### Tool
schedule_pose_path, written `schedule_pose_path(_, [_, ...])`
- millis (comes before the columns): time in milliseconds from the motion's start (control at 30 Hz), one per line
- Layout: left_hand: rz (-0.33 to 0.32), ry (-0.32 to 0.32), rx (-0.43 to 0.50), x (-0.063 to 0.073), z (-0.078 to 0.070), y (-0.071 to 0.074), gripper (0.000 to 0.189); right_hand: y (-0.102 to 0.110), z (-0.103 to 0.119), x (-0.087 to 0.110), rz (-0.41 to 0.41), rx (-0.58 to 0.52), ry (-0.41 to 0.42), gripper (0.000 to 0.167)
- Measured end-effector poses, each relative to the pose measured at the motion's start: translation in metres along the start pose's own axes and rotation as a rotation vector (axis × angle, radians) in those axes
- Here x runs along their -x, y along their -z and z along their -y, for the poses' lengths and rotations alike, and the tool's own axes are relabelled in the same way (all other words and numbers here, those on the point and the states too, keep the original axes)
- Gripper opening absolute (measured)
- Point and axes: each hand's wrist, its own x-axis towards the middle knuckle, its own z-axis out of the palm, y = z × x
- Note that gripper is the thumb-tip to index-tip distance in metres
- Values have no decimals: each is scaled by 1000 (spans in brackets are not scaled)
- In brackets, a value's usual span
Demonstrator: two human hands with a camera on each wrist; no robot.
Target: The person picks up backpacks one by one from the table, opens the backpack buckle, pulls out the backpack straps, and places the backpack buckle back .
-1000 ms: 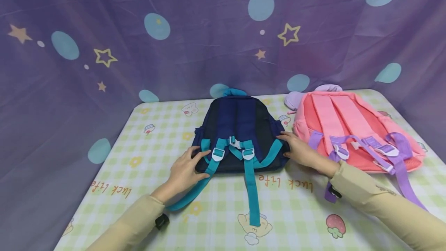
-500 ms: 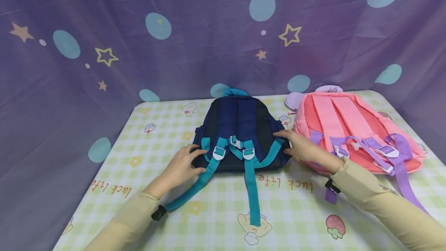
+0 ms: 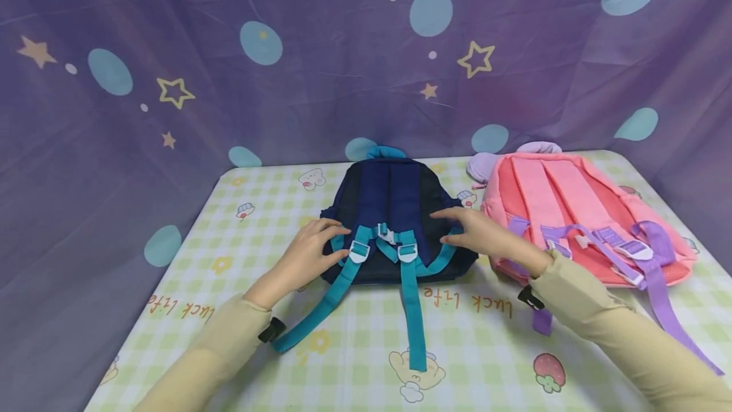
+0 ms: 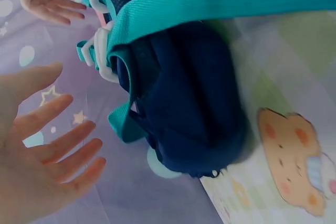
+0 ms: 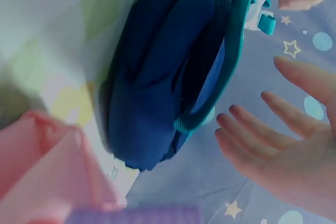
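Note:
A navy backpack (image 3: 374, 192) lies with its strap side up on the table, teal straps (image 3: 413, 310) trailing toward the front edge. White buckles (image 3: 359, 251) sit on both straps, and a small clip (image 3: 386, 234) joins the teal chest strap between them. My left hand (image 3: 309, 253) hovers over the bag's lower left side, fingers spread and holding nothing. On the opposite side my right hand (image 3: 477, 232) is above the lower right corner, fingers extended. Both wrist views show a gap between each hand, left (image 4: 52, 145) and right (image 5: 283, 135), and the navy cloth.
A pink backpack (image 3: 560, 189) with purple straps (image 3: 666, 291) lies just right of the navy one, close to my right forearm. A checked cloth (image 3: 257, 253) covers the table. Behind it hangs a purple curtain (image 3: 320, 100) with stars and balloon shapes.
Both hands have come away from the backpack's lower sides, rising and shifting inward over it. The backpack itself has stayed almost in place.

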Motion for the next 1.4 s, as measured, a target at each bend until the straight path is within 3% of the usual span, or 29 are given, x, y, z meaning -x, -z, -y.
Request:
schedule_pose_path(500, [73,-36,79,-35,-18,-13,35,-25,7,-29,16,-117,-21,35])
schedule_pose_path(1000, [136,-50,53,-50,-19,-28,34,-41,10,-47,76,-148,-30,36])
schedule_pose_path(1400, [180,-24,45,-54,-14,-35,35,-50,11,-58,88,-92,-30,38])
